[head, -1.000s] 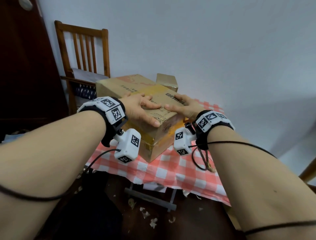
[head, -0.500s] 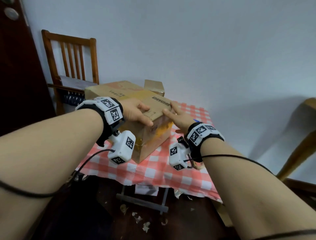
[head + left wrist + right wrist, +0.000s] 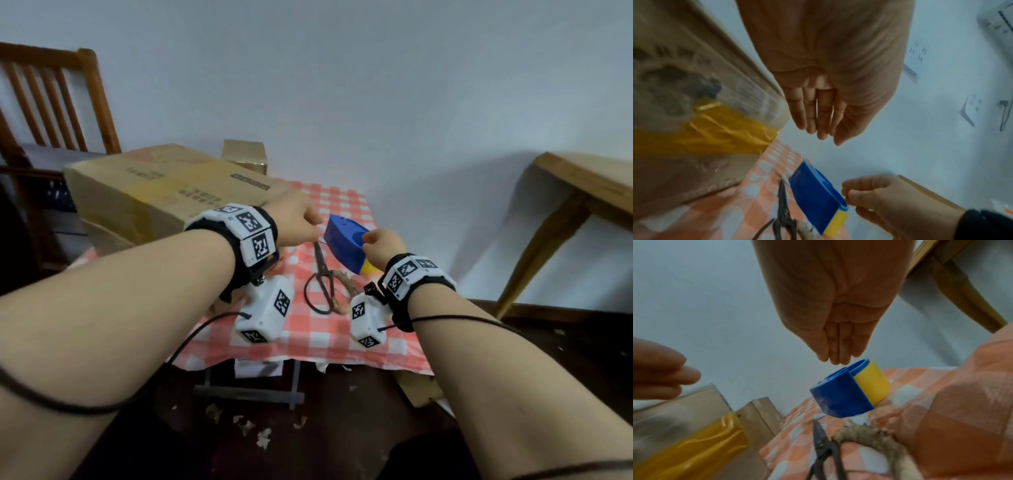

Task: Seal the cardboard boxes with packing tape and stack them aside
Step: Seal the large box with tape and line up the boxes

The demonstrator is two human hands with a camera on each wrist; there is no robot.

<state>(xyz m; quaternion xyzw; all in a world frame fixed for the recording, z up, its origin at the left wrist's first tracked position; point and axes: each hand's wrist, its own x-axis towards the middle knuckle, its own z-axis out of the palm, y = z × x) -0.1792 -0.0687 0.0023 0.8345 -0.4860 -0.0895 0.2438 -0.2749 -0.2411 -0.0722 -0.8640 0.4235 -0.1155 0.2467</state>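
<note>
Both hands (empty) (image 3: 301, 222) (image 3: 382, 245) above tape dispenser (image 3: 344, 245).

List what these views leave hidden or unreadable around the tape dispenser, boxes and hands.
- Head view: the left hand hides its own fingertips.
- Head view: the right hand covers the tape dispenser's right end; contact unclear.
- Left wrist view: print on the large box is motion-blurred.
- Head view: the small box is mostly hidden behind the large box.

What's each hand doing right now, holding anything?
Left hand: open, fingers straight, holding nothing.
Right hand: open, just above the blue tape dispenser, not gripping it.
</note>
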